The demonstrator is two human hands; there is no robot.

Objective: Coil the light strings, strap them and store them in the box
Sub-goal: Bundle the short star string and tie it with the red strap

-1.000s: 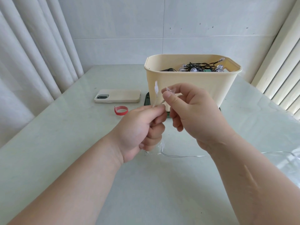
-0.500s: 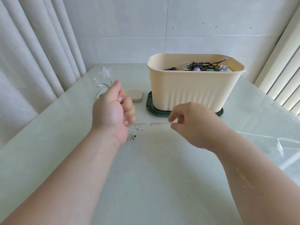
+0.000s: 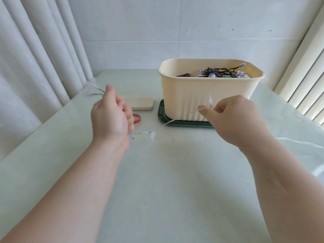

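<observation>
- Wire of the clear light string (image 3: 182,116) runs in the air between my two hands, sagging in the middle above the table (image 3: 166,190).
- My left hand (image 3: 110,118) is closed in a fist round the string. Blurred strands of it stick out past my thumb toward the curtain (image 3: 35,64), and the wire leaves the bottom of the fist near my wrist.
- My right hand (image 3: 235,120) pinches the same wire between thumb and forefinger, the other fingers curled in. A small white bulb (image 3: 210,100) stands up just above the pinch.
- A second small bulb (image 3: 152,136) hangs on the slack part of the wire, nearer my left hand. I cannot tell if it touches the table.
- More of the clear wire lies across the table beyond my right forearm, toward the right edge of the view.
- The cream box (image 3: 206,99) stands at the back of the table, behind my right hand, on a dark green lid (image 3: 162,118) that lies flat under it.
- Inside the box lies a dark-wired light string (image 3: 219,74) with round clear bulbs, heaped near the rim.
- A red strap (image 3: 138,118), closed into a ring, lies on the table just beyond my left hand, partly hidden by my fingers.
- A phone (image 3: 142,102) in a pale case lies flat behind the strap, left of the box and apart from it.
- Pale vertical blinds (image 3: 308,76) hang at the right.
</observation>
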